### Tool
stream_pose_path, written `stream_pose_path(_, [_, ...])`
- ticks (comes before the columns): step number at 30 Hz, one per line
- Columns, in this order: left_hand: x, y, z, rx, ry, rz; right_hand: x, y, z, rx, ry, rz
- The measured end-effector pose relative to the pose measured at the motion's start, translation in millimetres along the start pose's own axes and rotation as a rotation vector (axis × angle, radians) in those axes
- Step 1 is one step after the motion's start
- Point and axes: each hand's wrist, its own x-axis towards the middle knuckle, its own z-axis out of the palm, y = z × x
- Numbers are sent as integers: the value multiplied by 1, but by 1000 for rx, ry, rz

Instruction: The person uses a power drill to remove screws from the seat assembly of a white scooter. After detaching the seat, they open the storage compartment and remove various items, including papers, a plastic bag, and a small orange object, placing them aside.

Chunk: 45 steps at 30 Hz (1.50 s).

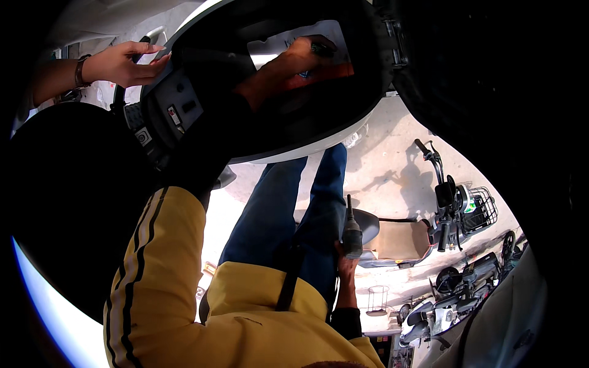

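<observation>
My left hand [300,56] reaches into the dark storage bucket [362,101] of a scooter. Its fingers are curled, with something dark at the fingertips that I cannot make out. Beneath this hand a sunlit patch shows a pale surface [334,34] with an orange-red strip [340,71]. Low at my right side, my right hand [347,265] is closed around a grey power screwdriver [353,238], whose long thin bit points away from me. Another person's hand [132,63], wearing a bracelet, hovers with loosely bent fingers at the bucket's left rim.
A metal hinge [396,43] joins the bucket to a large dark raised part at right. Left of the bucket is a panel [175,101] with small fittings. An electric scooter [399,240] with a wire basket [481,208] stands at right, several parked bikes [466,285] nearer.
</observation>
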Motion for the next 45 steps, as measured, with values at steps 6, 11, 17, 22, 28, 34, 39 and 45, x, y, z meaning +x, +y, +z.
stream_pose_path(6, [-80,157,-98,269,537,744,8,7,-5,67,6,-87])
stream_pose_path(11, [-42,176,-156,887,1072,1055,7,1,-18,-51,-2,-99])
stream_pose_path(17, [-128,133,-111,835,540,315,15,28,-12,120,-32,-216])
stream_pose_path(22, [-102,-11,-55,1280,-89,38,8,13,-14,144,-5,-174])
stream_pose_path(28, [-59,-70,-18,1477,-171,199,6,18,-19,180,1,-108])
stream_pose_path(34, [-42,-80,-27,1623,-416,462,9,25,-14,215,1,-45])
stream_pose_path(39, [-48,-93,-35,1490,-468,563,6,20,-10,44,-8,3])
stream_pose_path(45, [-46,-71,-40,1205,-201,425,-3,7,-10,80,18,-15])
